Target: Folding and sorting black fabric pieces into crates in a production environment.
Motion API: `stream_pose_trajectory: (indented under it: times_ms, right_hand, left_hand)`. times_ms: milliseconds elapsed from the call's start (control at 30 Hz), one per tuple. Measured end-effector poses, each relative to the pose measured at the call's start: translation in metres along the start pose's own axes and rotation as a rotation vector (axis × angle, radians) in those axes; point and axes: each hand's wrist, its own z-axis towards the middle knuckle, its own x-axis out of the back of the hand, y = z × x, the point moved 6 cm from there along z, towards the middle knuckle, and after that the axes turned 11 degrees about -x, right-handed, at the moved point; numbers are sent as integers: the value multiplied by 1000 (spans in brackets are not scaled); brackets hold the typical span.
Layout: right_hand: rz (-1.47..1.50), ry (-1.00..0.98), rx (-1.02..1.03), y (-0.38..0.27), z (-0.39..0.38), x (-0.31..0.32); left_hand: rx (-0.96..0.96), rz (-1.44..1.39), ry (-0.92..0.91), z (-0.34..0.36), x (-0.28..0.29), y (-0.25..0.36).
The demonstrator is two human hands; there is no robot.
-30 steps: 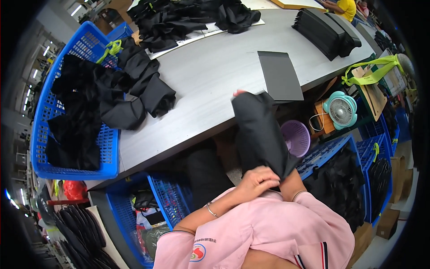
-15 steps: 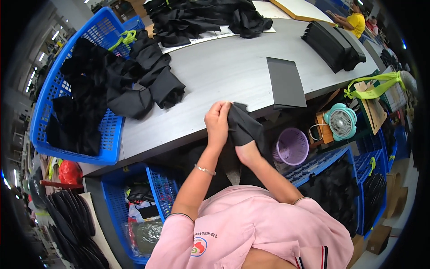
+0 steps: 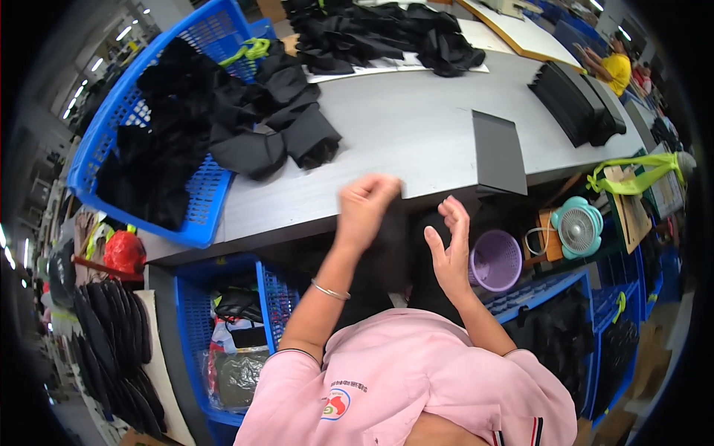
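My left hand [image 3: 366, 208] is raised near the table's front edge [image 3: 268, 230], fingers closed on black fabric [image 3: 390, 245], which hangs blurred and dark below it against the shadow. My right hand [image 3: 450, 249] is just to its right, open and empty, thumb up and fingers slightly curled, beside a purple plastic bin [image 3: 497, 264]. On the table are a blue basket [image 3: 97, 178] heaped with black fabric pieces [image 3: 171, 111], a flat dark grey board [image 3: 498, 149] and a stack of black panels [image 3: 565, 104].
More black fabric [image 3: 372, 33] lies at the back. Right are a teal fan [image 3: 579, 227] and yellow-green straps [image 3: 643, 167]; below, blue crates [image 3: 186, 327] and stacked black pieces [image 3: 111, 342] at left. A person in yellow [image 3: 613, 68] is in the background.
The black fabric that covered my right hand now hangs from my left hand. My right hand has come out of it and opened. The view has shifted slightly.
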Motion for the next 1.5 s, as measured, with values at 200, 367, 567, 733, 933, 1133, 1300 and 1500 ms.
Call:
stream_pose_trajectory:
  times_ms: [200,367,567,733,933,1133,1300,1500]
  right_hand:
    - [228,-279,-251,-27,20,-7]
    - [425,-267,-358,-30,-1,12]
    - [100,-279,104,-71,1,-9]
    - [172,-609,-45,-40,-35,-79]
    - [173,-727,13,-42,-48,-88]
    - [131,-824,6,-75,-41,-96]
    - [252,-1107,-130,-66,-80,-129]
    - [66,-1110,18,-34,-121,-138]
  left_hand:
    - [-23,-88,-143,-45,-8,31]
    - [344,-528,-137,-68,16,18]
    - [549,-790,-583,-153,-50,-9]
    - [593,-1036,-891,-190,-65,-34]
    - [559,-1050,-883,-185,-81,-29]
    - [494,-797,-693,-173,-87,-12]
    - [421,-729,-489,-155,-58,1]
    - [359,-696,-172,-117,-20,-3]
